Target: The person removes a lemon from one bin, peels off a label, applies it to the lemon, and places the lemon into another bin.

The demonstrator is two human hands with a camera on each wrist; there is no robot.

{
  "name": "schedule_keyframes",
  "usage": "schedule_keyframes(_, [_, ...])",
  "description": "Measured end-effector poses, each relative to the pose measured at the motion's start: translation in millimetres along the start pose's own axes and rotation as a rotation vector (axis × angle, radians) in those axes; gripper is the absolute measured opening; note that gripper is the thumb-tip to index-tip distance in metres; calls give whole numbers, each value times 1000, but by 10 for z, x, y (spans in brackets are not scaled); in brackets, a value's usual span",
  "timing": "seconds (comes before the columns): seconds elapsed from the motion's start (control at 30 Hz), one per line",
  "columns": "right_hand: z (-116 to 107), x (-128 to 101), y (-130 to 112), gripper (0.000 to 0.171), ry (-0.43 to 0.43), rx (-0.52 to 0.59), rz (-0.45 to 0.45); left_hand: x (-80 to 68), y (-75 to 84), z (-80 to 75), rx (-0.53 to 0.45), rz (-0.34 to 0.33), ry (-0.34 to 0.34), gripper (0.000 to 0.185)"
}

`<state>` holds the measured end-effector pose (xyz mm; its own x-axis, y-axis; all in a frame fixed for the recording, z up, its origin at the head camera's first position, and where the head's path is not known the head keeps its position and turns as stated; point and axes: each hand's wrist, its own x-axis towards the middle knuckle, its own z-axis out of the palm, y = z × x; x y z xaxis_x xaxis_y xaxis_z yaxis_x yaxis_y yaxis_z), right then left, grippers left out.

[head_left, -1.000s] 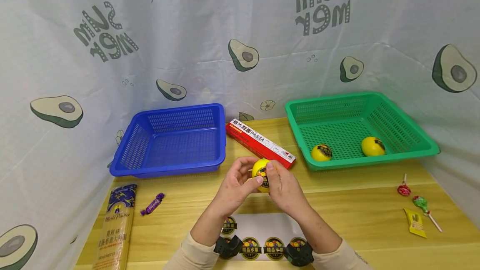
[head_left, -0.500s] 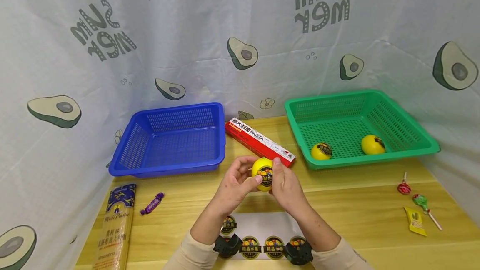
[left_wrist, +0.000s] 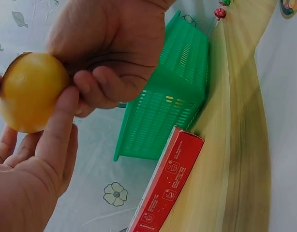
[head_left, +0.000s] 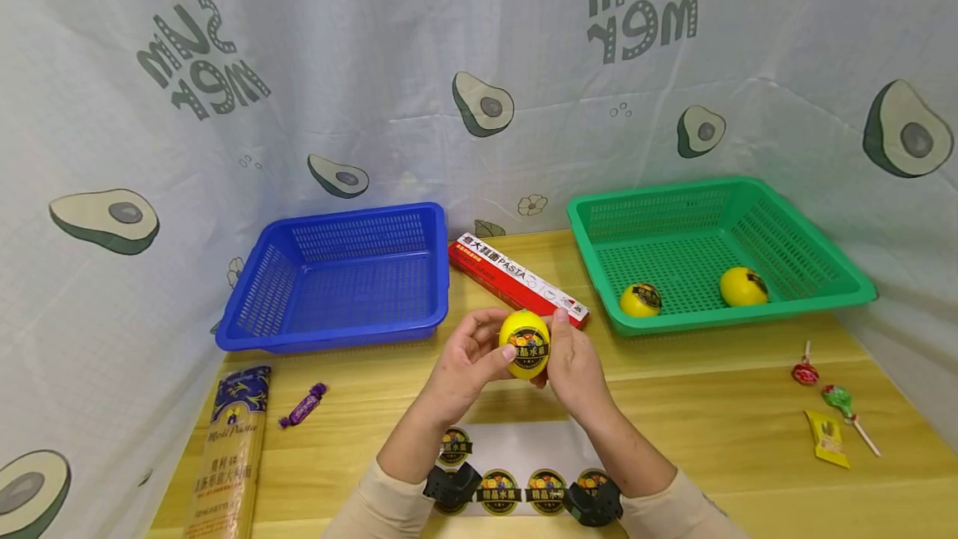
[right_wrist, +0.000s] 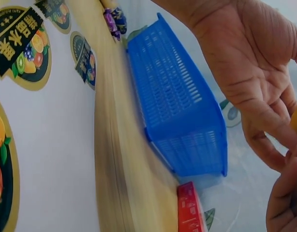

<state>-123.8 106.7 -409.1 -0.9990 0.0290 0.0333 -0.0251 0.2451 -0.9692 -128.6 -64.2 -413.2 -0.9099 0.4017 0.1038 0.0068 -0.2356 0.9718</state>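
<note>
A yellow ball [head_left: 525,344] with a round sticker on its near face is held above the middle of the bench [head_left: 696,414], between both hands. The left hand [head_left: 470,361] is curled round the ball's left side, thumb laid across the front; the right hand [head_left: 572,366] is clamped on the right side, fingers wrapped behind. A sheet of stickers [head_left: 516,460] lies at the near edge, under the wrists. A red pasta box [head_left: 518,279] lies just behind the ball, between the blue basket [head_left: 340,281] and the green basket [head_left: 711,252]; two more stickered balls are seen in the green one. Risk noted: the ball is smooth and round, so a loosened grip could let it slip, roll off the bench, or leave the sticker creased
</note>
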Motion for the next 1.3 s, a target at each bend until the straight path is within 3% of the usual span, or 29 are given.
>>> schedule_keyframes(0.1, [14,-7,-9,63,-46,41,-12,5,0,-1,4,28,7,48])
schedule_keyframes(0.23, [38,-34,0,47,-96,25,-78,9,-17,11,41,56,23,46])
schedule_keyframes(0.33, [58,-47,19,36,-89,3,-121,1,-26,19,146,83,45,51])
schedule_keyframes(0.4, [73,-49,34,33,-82,-15,-138,-8,-24,22,249,82,74,64])
schedule_keyframes(0.5, [99,-51,64,31,-87,-73,-182,-14,-19,21,386,49,108,87])
schedule_keyframes(0.6, [124,-59,95,32,-115,-123,-252,-12,-24,21,455,13,118,90])
schedule_keyframes(0.87, [146,-81,145,39,-146,-94,-324,-21,-32,31,400,11,123,56])
schedule_keyframes(1.3, [142,-61,166,30,-106,-81,-372,-24,-13,18,375,69,148,47])
